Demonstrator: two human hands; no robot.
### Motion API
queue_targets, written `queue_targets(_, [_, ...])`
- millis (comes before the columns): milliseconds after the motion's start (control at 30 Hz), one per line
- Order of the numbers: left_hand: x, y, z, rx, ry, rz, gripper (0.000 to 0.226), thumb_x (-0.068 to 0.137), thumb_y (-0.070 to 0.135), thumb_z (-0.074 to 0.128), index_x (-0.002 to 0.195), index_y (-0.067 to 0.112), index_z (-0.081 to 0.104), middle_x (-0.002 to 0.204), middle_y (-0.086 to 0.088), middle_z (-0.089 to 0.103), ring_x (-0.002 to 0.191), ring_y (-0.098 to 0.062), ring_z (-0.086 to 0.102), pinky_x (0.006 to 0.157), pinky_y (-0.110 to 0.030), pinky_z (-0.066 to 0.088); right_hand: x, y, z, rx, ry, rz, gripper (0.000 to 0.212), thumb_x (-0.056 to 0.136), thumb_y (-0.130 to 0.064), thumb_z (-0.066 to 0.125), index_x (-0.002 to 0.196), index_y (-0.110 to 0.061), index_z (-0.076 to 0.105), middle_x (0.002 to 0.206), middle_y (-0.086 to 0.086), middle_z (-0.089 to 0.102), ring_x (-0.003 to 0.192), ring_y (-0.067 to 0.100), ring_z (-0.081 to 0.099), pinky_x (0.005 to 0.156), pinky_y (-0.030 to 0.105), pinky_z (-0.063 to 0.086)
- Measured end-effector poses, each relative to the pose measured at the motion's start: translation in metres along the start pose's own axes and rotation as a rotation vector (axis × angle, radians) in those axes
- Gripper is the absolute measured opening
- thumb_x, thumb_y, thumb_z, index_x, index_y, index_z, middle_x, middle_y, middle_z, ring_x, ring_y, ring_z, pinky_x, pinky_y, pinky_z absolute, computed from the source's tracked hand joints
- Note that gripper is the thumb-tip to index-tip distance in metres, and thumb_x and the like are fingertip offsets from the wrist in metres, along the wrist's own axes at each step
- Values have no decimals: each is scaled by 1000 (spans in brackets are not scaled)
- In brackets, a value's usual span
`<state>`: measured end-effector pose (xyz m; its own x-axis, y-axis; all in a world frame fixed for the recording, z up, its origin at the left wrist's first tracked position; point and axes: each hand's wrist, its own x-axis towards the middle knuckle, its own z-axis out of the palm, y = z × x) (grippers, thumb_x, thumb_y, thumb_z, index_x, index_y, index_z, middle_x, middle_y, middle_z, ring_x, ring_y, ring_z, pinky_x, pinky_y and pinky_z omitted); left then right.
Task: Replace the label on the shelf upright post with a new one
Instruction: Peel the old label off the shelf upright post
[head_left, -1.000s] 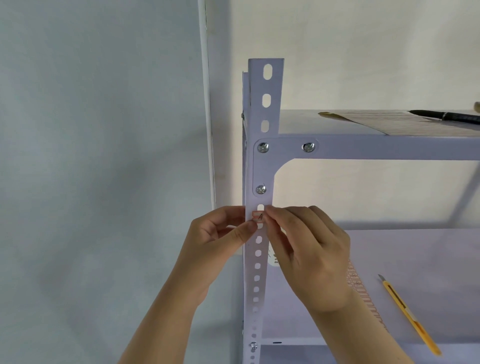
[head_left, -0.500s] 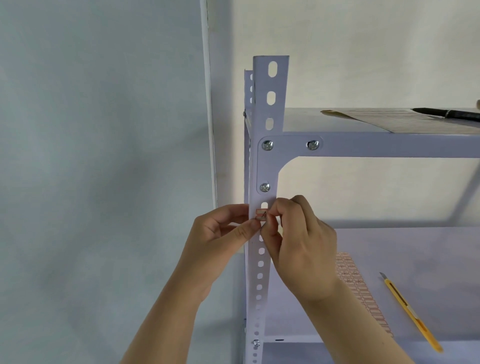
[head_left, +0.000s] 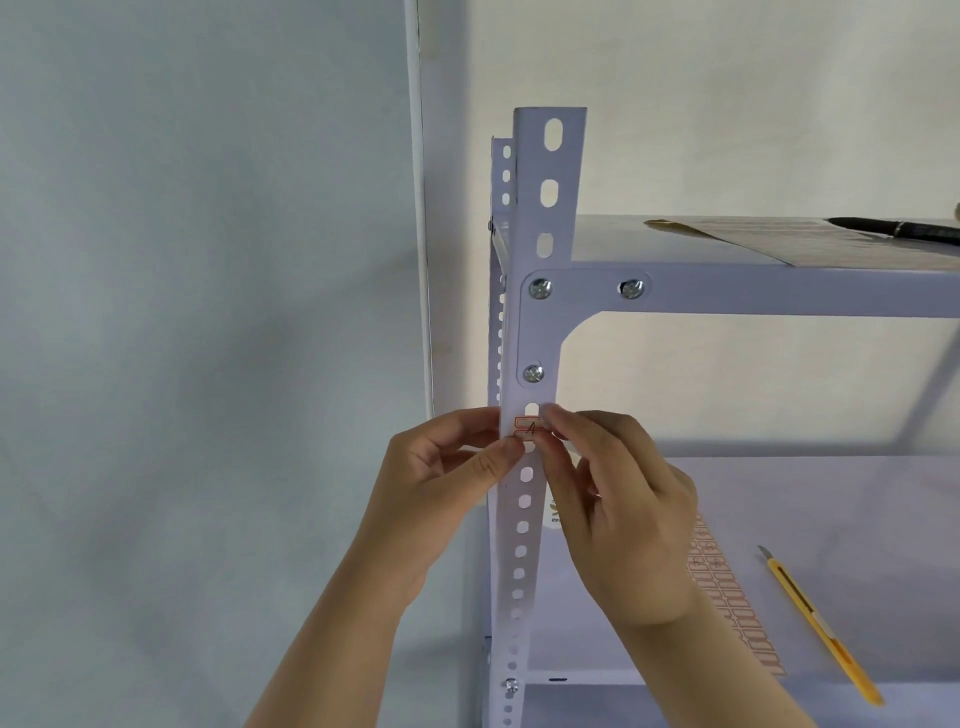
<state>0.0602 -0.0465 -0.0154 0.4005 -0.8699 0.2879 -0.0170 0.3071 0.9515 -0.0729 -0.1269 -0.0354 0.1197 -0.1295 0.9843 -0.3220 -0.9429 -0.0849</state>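
Observation:
A white perforated upright post (head_left: 540, 218) of a metal shelf stands in the middle of the view. A small label (head_left: 529, 427) with a red border and a handwritten mark is stuck on the post just below the lowest bracket screw. My left hand (head_left: 447, 483) grips the post's left edge, its thumb tip touching the label's lower left corner. My right hand (head_left: 618, 509) comes in from the right, with its fingertips pinched at the label's right edge. Which hand actually holds the label is hard to tell.
A sheet of red-bordered labels (head_left: 737, 608) and a yellow utility knife (head_left: 821, 623) lie on the lower shelf (head_left: 857, 519). On the top shelf (head_left: 613, 239) lie a label sheet (head_left: 810, 241) and a black pen (head_left: 904, 228). A wall is on the left.
My right hand has shifted slightly, its fingertips working at the label's right edge. The left hand stays on the post. The view has tilted a little.

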Motion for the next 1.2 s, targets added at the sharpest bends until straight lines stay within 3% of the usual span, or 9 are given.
queue_targets(100, [0,0,0,-8,2,4,27,78,18,73,105,16,78,95,-1,82,80,-10,75,69,-16,55,2,-2,0,-5,1,0,26,97,-22,61,92,-2,77,83,11,76,53,18,62,50,23,50])
queue_targets(167, [0,-1,0,-9,-3,7,24,82,12,72,105,14,77,96,-1,82,80,-11,75,70,-16,55,4,-3,0,7,0,23,23,98,-22,58,92,-6,73,81,9,73,54,17,59,50,20,45])
queue_targets(367, [1,-1,-1,-4,-4,3,23,84,8,70,106,13,77,95,-1,82,76,-7,73,66,-13,52,1,-5,3,33,-39,59,17,104,-27,44,96,-16,54,80,8,68,56,20,59,42,27,45])
queue_targets(600, [1,-3,0,2,6,-1,27,80,18,73,107,16,77,99,-3,81,82,-13,74,70,-17,54,-3,-11,-8,264,-129,186,20,101,-24,39,91,-12,51,86,-5,53,67,3,47,53,20,41])
queue_targets(700, [0,-2,1,-2,8,0,36,73,27,73,107,15,77,99,-3,81,82,-13,75,68,-17,54,4,-24,-9,516,-92,536,2,93,-16,52,92,-15,53,76,-7,59,62,10,55,54,22,44])
queue_targets(833, [0,-1,1,-17,4,10,27,78,17,72,104,14,77,94,-2,82,74,-8,73,62,-12,52,21,-32,-9,958,-71,1116,9,79,-14,59,87,-13,62,76,-3,62,65,17,48,63,28,41])
queue_targets(967, [-1,0,2,-13,1,14,27,77,19,72,104,16,78,95,0,82,80,-11,76,67,-15,55,30,-34,-11,1198,-253,1277,20,83,-12,63,94,4,67,94,23,68,84,32,62,73,35,51])
queue_targets(1067, [-2,0,2,-6,13,8,25,77,19,73,101,22,79,96,0,82,81,-11,75,69,-16,54,33,-35,-9,1277,-231,1350,16,87,-5,57,95,5,68,95,25,65,88,35,58,84,45,47])
queue_targets(1200, [-2,1,1,8,18,1,22,84,10,70,101,22,79,96,0,82,80,-9,74,67,-15,54,35,-32,-5,1291,-262,1362,20,86,-3,55,97,11,64,95,25,64,90,35,57,85,47,45])
